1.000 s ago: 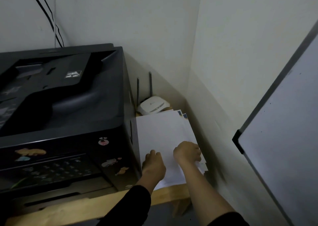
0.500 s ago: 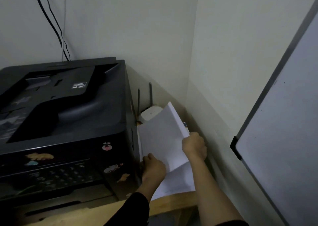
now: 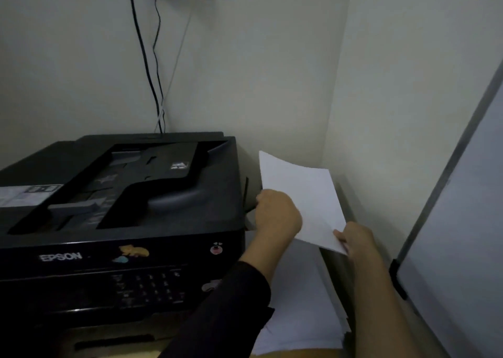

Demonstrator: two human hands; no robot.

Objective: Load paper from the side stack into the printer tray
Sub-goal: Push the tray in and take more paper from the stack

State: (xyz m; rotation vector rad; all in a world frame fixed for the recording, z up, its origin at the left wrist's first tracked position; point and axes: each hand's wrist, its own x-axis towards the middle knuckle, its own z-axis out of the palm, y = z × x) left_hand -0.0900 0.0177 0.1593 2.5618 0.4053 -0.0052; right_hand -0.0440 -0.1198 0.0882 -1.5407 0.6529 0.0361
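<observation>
Paper [image 3: 307,199] is held in the air in the gap between the printer [image 3: 117,194] and the side wall, above the stack [image 3: 299,303] that lies flat just beside the printer. Its long axis runs from the hands away toward the back wall, with the far short edge raised and leaning slightly left. The left long edge is gripped by the left hand [image 3: 277,213], fingers curled round it; the near right corner is pinched by the right hand [image 3: 356,239], thumb on top. The printer's right flank stands close on the left, and a whiteboard [image 3: 462,221] is leaned against the wall on the right. Cables [image 3: 147,58] are hung down the back wall behind the printer.
</observation>
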